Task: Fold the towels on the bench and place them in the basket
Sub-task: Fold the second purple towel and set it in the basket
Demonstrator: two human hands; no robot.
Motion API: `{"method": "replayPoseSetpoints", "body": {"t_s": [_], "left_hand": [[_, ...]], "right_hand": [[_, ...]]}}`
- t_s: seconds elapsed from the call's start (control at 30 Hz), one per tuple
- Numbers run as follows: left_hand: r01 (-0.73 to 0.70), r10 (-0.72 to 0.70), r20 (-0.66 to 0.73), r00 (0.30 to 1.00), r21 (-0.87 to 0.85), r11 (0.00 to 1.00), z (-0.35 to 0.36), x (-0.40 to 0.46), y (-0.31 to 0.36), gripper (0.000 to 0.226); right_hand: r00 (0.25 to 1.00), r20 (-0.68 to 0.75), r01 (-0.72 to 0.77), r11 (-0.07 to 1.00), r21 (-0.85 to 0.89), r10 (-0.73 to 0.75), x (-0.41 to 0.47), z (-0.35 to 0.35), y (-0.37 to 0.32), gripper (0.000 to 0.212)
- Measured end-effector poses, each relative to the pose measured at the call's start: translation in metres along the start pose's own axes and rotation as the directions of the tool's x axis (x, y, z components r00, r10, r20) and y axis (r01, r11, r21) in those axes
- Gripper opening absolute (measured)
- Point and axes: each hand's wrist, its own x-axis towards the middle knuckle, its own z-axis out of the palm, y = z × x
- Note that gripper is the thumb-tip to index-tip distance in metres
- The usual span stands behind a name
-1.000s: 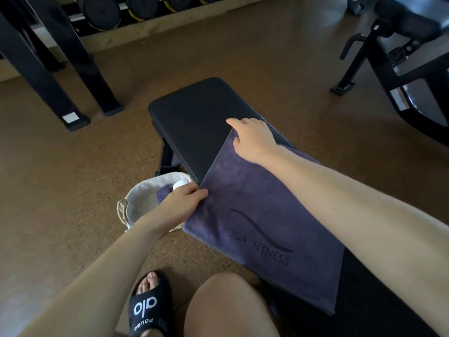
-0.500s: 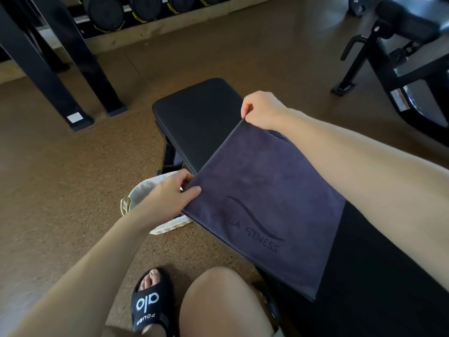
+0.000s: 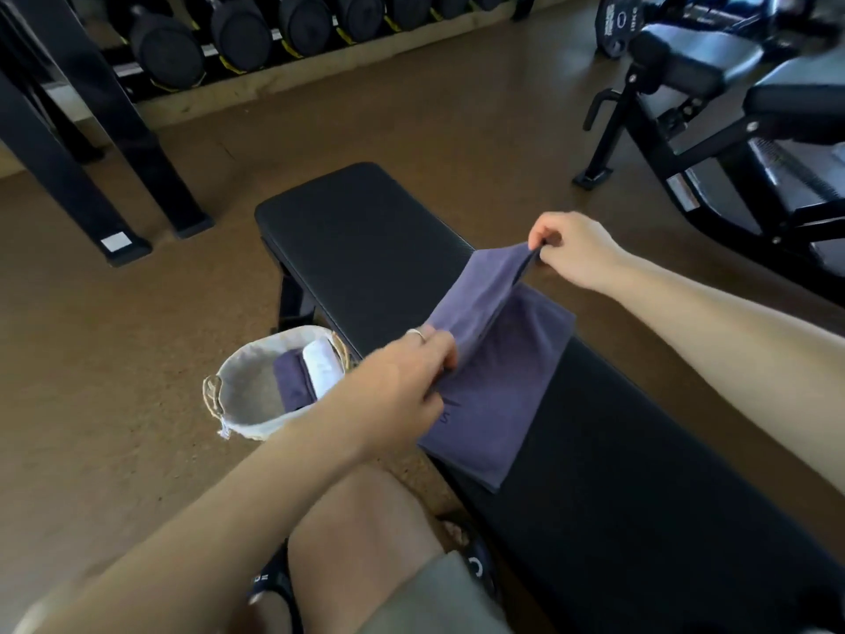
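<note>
Purple towel (image 3: 498, 382) lies on the tabletop (image 3: 366, 240), near its left edge, already doubled at least once by the look of the layered near edge. We hold its far edge raised off the pad. Left hand (image 3: 402, 386) pinches the left corner of that edge, fingers curled around the cloth. Right hand (image 3: 576, 249) pinches the right corner between thumb and fingers, higher and farther out. The lifted flap hangs between the two hands, with some slack in the middle.

Basket (image 3: 260, 386) stands on the floor just left of the tabletop, beside the left hand. It already holds a folded purple towel (image 3: 295, 386) and a white one (image 3: 322, 363), side by side.

Step in hand, as we judge it: bringing the far edge over toward the near edge for the next fold.

Notes for doing it well:
- Keep both corners level and the edge taut, so no crease forms under the flap.
- Lay the raised edge squarely on the near edge; match corners before letting go.
- Smooth the fold line flat with the palm.
- The bundle should end narrow enough to fit the free space on the basket's left side.

Risk: the towel overhangs the tabletop's left edge slightly; a tug could drag it off.
</note>
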Motion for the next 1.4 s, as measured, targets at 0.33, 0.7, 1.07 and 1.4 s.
{"method": "replayPoseSetpoints", "body": {"t_s": [0.33,0.7,1.07,1.4], "left_hand": [[-0.006,-0.030,0.158,0.987,0.221,0.975,0.067,-0.013,0.049,0.023],[-0.053,0.037,0.096,0.995,0.179,0.982,0.067,-0.010,0.062,0.018],[-0.009,-0.009,0.124,0.992,0.140,0.990,0.085,-0.020,0.059,0.008],[0.173,-0.147,-0.389,0.909,0.032,0.984,-0.018,0.002,0.034,0.014]], "right_hand": [[0.986,0.022,-0.166,0.985,0.035,0.165,-0.053,0.022,0.052,0.025],[0.968,-0.091,-0.216,0.960,0.179,0.235,-0.051,0.021,0.056,0.007],[0.965,-0.122,-0.192,0.944,0.270,0.232,-0.060,0.043,0.065,0.010],[0.968,-0.122,-0.101,0.779,0.618,0.221,0.001,-0.003,-0.019,0.021]]}}
